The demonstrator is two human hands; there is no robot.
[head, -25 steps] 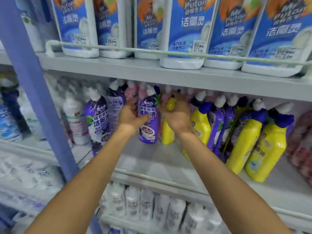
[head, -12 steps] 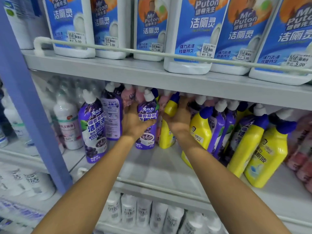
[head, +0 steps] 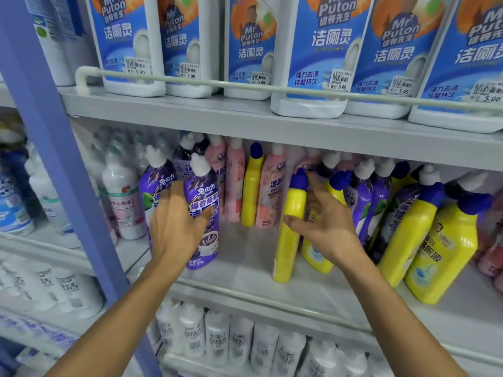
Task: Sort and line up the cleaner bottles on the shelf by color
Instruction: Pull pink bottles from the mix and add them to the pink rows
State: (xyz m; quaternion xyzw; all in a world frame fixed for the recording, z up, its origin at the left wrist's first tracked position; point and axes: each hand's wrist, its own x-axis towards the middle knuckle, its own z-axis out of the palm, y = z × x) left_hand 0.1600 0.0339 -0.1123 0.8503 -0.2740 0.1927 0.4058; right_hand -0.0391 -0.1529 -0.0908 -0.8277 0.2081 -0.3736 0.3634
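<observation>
On the middle shelf (head: 245, 276) stand mixed purple, pink and yellow cleaner bottles. My left hand (head: 174, 229) grips a purple bottle with a white cap (head: 202, 191), thumb across its label, next to another purple bottle (head: 155, 183) on its left. My right hand (head: 329, 229) holds a slim yellow bottle with a blue cap (head: 290, 240), thumb in front and fingers behind it. Between the hands, further back, stand pink bottles (head: 234, 183) and one yellow bottle (head: 253, 191). To the right lean purple bottles (head: 364, 197) and more yellow bottles (head: 446, 248).
Large white jugs with blue labels (head: 310, 50) fill the upper shelf behind a rail (head: 245, 87). A blue upright post (head: 54, 164) bounds the bay on the left, with white bottles (head: 122, 197) beside it. The lower shelf holds several white bottles (head: 217, 338).
My hands have drawn apart. The purple bottle has come left and forward with my left hand. My right hand now holds a yellow bottle nearer the shelf front, leaving a gap between.
</observation>
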